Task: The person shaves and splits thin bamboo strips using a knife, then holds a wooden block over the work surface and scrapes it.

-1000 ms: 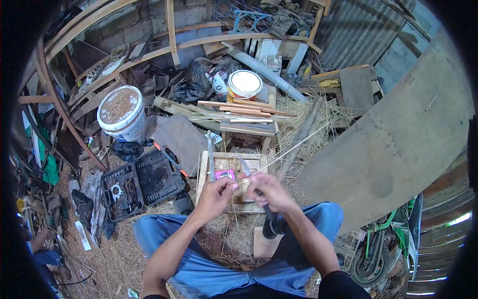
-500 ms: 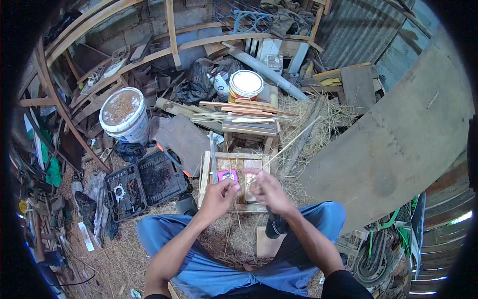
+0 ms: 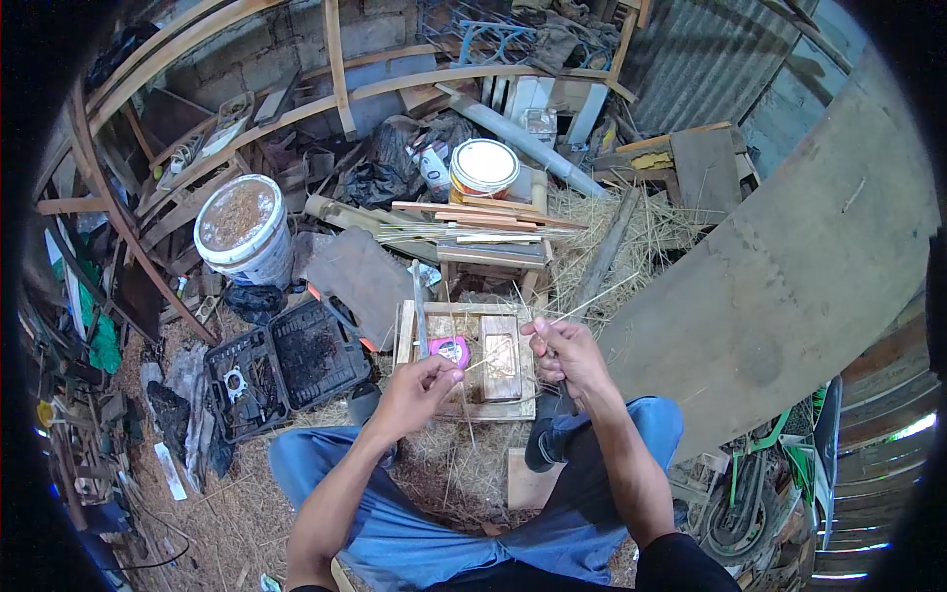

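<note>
A thin pale strip [image 3: 580, 309], apparently split bamboo, slants up to the right from between my hands. My left hand [image 3: 419, 397] is closed in a pinch at its lower end, thumb against forefinger. Further right, my right hand [image 3: 572, 360] grips the strip between thumb and curled fingers. Both hands are above a low wooden frame [image 3: 464, 409] on the floor between my feet. Inside the frame, just beyond my left fingertips, lies a pink tape measure [image 3: 451, 350]. A pale wood block [image 3: 501, 367] rests in the frame's right side.
Beyond the frame, thin wooden slats [image 3: 483, 219] lie on a small stand [image 3: 493, 254]. An open black tool case [image 3: 316, 350] and a white bucket [image 3: 242, 237] are at left. A large board [image 3: 769, 296] leans at right. Straw and shavings litter the floor.
My right hand has moved slightly right and away from my left, its fingers now curled around the strip. More of the wood block shows. My left hand has shifted slightly left.
</note>
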The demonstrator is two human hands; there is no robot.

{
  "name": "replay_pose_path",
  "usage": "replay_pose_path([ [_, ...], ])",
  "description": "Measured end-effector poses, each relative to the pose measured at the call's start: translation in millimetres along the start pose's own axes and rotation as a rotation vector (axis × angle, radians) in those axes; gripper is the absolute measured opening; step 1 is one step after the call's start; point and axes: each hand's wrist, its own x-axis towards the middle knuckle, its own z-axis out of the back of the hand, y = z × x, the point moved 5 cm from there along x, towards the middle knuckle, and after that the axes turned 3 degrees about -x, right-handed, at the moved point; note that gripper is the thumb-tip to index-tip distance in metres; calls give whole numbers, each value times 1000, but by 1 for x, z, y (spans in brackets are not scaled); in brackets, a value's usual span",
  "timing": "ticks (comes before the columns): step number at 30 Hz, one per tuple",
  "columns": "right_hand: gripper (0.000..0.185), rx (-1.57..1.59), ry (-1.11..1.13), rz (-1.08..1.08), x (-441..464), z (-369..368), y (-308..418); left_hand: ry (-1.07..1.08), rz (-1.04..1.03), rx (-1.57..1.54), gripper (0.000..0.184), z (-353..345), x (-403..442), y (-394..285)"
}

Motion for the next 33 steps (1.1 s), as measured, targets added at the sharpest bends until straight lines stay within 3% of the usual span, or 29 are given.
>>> replay_pose_path([
  [6,38,48,-99,39,-2,31,20,72,100,59,15,17,0,3],
  [10,36,-14,-165,59,-6,56,33,54,55,53,15,33,-1,-6],
  [13,28,91,-255,179,-12,84,51,69,115,76,15,52,-2,-7],
  [15,24,207,-458,319,-17,100,61,38,135,162,15,63,-3,-6],
  [18,31,148,-423,321,-22,87,60,-61,104,174,15,65,6,10],
  [19,39,82,-213,239,-21,63,51,-139,57,102,15,64,9,7],
  [21,41,-44,-23,1,-11,11,15,-122,37,91,15,44,13,-1],
  [24,46,11,247,-44,-10,-55,-19,-26,12,133,15,14,14,-6],
  [27,37,35,230,-43,6,-50,-29,63,50,95,16,3,11,-6],
  [29,31,-36,38,-4,16,-15,-27,101,103,80,16,10,8,-2],
  [33,34,-7,-27,99,13,27,10,109,70,58,15,38,8,2],
])
